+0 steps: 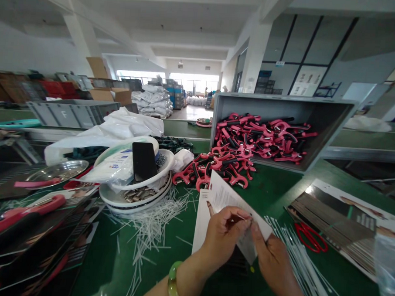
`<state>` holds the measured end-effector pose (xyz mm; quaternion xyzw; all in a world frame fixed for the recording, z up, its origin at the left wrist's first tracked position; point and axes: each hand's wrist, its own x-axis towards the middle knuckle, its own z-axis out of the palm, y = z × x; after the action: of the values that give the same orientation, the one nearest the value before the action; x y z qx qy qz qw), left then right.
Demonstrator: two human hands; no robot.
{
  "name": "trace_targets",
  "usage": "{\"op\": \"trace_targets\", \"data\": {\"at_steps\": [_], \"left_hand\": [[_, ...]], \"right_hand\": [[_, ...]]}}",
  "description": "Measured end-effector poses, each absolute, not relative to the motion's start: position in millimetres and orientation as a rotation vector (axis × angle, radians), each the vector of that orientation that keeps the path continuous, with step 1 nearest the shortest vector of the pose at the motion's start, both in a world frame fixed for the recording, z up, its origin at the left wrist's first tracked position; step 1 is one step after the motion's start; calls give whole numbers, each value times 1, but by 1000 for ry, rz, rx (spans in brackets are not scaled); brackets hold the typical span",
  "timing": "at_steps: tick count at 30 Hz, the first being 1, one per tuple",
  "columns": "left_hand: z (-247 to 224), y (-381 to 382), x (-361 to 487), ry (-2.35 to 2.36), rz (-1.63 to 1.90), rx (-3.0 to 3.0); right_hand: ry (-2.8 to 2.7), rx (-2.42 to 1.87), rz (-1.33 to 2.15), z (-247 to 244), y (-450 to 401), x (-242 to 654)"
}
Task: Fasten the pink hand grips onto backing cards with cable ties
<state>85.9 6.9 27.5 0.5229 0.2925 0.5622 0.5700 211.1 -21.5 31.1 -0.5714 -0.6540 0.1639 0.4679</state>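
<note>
Near the middle of the green table, my right hand (271, 251) grips the edge of a white printed card (229, 199), which stands tilted. My left hand (225, 230), with a green bangle on the wrist, is pinched at the card's edge beside the right fingertips; what it pinches is too small to name. A second pale card (200, 226) lies behind the left hand. White cable ties (300, 266) lie right of my hands, next to red-handled scissors (311, 237). Pink and black tools (216, 166) are heaped beyond the cards.
A tilted grey crate (329, 127) holds more pink tools. Stacked cards (338, 224) lie at the right. Stacked bowls (136, 205) hold metal parts and a phone (144, 162). Cut white strips (158, 225) are scattered left of centre. Carded pink tools (24, 219) lie far left.
</note>
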Motion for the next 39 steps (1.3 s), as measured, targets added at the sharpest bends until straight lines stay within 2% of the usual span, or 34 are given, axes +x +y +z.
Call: {"op": "trace_targets", "data": {"at_steps": [4,14,22,26,35,39], "left_hand": [[26,11,90,761,1305,1211],[19,8,72,796,902,939],[24,5,70,824,904,900],[32,2,69,824,944,875],[26,-10,63,827,1302,1043],[39,-18,40,926,1178,1327]], "right_hand": [[-1482,-1436,523,31,-20,209],[-1134,-1478,685,22,-21,198],[-1481,-1350,450,10,-20,204],[-1599,-1293,209,2,-20,207],[-1915,-1164,-46,-3,-35,195],[-2023,-1056,-235,11,-37,186]]}}
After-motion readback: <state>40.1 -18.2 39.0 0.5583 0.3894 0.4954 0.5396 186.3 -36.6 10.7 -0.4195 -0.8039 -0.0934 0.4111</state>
